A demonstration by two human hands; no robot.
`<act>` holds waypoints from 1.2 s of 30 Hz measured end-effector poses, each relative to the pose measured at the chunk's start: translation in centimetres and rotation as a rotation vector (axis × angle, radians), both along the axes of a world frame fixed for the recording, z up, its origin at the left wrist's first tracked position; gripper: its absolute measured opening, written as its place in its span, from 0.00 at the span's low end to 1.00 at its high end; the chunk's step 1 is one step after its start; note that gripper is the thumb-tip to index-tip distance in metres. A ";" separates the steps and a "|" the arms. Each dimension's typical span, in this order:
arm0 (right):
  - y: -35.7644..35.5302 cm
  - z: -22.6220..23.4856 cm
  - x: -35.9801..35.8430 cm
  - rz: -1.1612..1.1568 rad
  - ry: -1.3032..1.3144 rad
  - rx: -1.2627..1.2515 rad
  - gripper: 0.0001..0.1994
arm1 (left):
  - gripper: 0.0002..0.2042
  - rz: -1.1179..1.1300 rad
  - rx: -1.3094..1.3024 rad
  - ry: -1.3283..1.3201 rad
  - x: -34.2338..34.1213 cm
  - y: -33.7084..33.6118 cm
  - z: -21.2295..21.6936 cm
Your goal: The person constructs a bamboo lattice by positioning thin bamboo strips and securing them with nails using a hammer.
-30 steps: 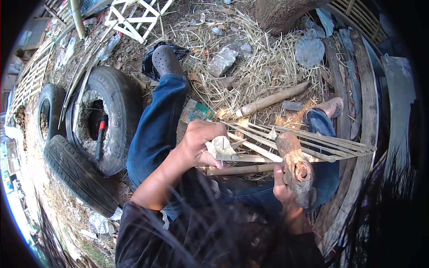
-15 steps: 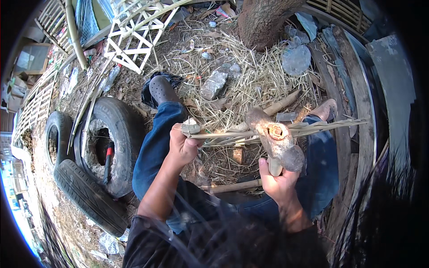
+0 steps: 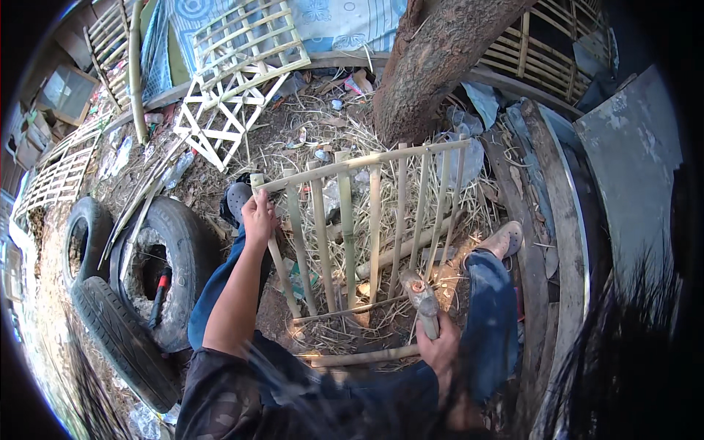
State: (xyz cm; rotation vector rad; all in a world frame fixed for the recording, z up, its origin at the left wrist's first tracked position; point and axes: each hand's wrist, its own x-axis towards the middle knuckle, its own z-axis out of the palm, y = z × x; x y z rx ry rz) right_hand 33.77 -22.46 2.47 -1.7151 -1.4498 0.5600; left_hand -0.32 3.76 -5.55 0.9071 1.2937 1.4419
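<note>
A bamboo frame with several slats (image 3: 345, 220) between two rails stands tilted between my legs. My left hand (image 3: 258, 218) is closed round its end slat, just under the far rail. My right hand (image 3: 440, 343) grips the handle of a wooden mallet (image 3: 420, 295). The mallet's head is at the right end of the near rail; whether they touch I cannot tell. Bamboo shavings and a thick bamboo pole (image 3: 400, 255) show on the ground through the slats.
Old tyres (image 3: 180, 257) lie at the left, one with a red-and-black handled tool (image 3: 159, 297) in it. A tree trunk (image 3: 422, 73) rises at the far side. Pale bamboo lattices (image 3: 249, 44) stand beyond; wooden planks (image 3: 561, 213) run along the right. Another bamboo piece (image 3: 367, 358) lies near me.
The bamboo frame, edge-on before, is now tipped up so its slats face me. My left hand has moved left and away from me; the mallet has dropped lower and nearer to me.
</note>
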 end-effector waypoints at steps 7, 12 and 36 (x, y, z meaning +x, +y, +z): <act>0.7 -2.1 2.3 -0.090 0.134 -0.067 0.11 | 0.21 0.191 -0.027 -0.018 -2.1 -2.7 -1.4; 0.9 -2.3 3.3 -0.108 0.174 -0.080 0.10 | 0.22 0.337 0.081 -0.034 -3.0 -8.6 0.8; 5.6 5.1 -3.5 0.272 0.252 0.080 0.10 | 0.29 0.136 0.352 0.016 0.2 -22.2 4.1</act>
